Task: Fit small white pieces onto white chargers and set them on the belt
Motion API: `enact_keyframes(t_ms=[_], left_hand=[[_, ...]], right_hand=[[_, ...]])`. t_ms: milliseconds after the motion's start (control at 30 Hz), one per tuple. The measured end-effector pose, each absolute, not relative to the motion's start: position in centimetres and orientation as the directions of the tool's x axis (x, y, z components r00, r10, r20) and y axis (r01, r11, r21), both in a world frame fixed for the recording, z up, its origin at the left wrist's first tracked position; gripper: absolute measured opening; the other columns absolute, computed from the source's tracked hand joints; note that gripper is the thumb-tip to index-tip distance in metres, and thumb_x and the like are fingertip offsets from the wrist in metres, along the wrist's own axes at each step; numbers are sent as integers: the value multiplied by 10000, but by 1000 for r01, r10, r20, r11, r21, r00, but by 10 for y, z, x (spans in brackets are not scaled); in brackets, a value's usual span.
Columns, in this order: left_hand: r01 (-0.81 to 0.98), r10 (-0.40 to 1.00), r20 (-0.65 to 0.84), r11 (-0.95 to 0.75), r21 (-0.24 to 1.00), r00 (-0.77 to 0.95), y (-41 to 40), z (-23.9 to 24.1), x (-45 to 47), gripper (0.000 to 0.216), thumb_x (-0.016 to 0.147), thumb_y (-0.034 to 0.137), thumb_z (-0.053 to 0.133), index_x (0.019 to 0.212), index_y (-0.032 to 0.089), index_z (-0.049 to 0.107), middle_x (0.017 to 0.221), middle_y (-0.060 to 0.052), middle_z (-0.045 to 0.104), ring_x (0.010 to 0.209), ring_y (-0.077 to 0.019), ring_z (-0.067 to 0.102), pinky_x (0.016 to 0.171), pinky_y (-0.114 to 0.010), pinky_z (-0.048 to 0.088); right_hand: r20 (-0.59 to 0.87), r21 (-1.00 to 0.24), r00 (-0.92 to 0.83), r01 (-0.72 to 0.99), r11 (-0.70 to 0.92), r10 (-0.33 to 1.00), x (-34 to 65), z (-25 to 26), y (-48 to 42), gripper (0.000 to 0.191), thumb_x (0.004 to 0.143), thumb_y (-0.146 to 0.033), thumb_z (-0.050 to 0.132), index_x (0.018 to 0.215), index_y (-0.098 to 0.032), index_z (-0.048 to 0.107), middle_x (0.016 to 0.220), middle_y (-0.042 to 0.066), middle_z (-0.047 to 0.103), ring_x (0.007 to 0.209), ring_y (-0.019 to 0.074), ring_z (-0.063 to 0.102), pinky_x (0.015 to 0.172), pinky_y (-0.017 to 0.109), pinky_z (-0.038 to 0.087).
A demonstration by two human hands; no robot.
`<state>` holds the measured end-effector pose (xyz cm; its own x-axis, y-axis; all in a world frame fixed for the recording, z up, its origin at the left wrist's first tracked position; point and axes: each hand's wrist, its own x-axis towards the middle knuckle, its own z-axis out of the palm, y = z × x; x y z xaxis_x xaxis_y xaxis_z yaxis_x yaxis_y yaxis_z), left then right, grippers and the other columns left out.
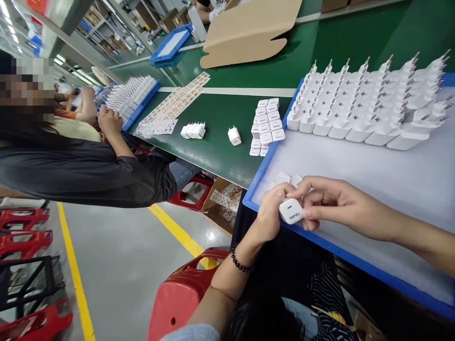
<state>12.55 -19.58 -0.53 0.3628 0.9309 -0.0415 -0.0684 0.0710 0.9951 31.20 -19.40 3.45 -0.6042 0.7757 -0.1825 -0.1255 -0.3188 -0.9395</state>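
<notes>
Charger point(290, 211), white, being held between both hands over the near-left corner of the blue-rimmed tray point(259, 176), port face turned up toward the camera. Left hand point(272, 215) closing around its left side, thumb and fingers pinching the body. Right hand point(329, 201) pressing fingertips onto its right edge, thumb underneath. Judged as an inspecting or labelling step on a single unit. Two more loose chargers point(288, 179) lying just behind the hands on the tray's grey pad. Rows of chargers point(369, 111) standing prongs-up along the far edge of the tray. Stack of finished units point(266, 125) sitting on the green table point(220, 118) just beside the tray's left rim; one lone charger point(234, 136) further left. Next move probably calling for steady two-handed grip and setting down clear of the standing rows. Co-worker's hand point(109, 121) working at the neighbouring tray point(140, 106).
</notes>
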Motion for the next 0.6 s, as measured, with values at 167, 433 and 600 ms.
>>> enact_keyframes(t_ms=[167, 433, 600], left_hand=[[21, 908, 30, -43, 999, 417, -198, -5, 125, 530, 1018, 617, 367, 720, 203, 511, 597, -6, 539, 565, -147, 477, 597, -296, 402], [51, 870, 70, -109, 993, 489, -198, -3, 127, 614, 1067, 605, 311, 644, 200, 496, 560, -10, 549, 534, -132, 459, 590, -297, 405], [46, 846, -4, -25, 999, 533, -198, -2, 130, 695, 1085, 579, 271, 617, 181, 595, 623, -64, 662, 597, -150, 566, 595, -285, 448]], right_hand=[[-206, -917, -590, -161, -364, 781, 309, 36, -196, 258, 910, -360, 784, 775, -214, 620, 553, -32, 688, 653, 147, 721, 756, 285, 607], [-292, -902, -592, -91, -423, 751, 308, 37, -195, 321, 846, -451, 831, 736, -216, 643, 488, -18, 678, 574, 159, 700, 729, 310, 622], [-350, -913, -540, 15, -407, 766, 306, 37, -193, 351, 799, -456, 850, 698, -201, 632, 568, 13, 722, 492, 121, 640, 570, 252, 538]])
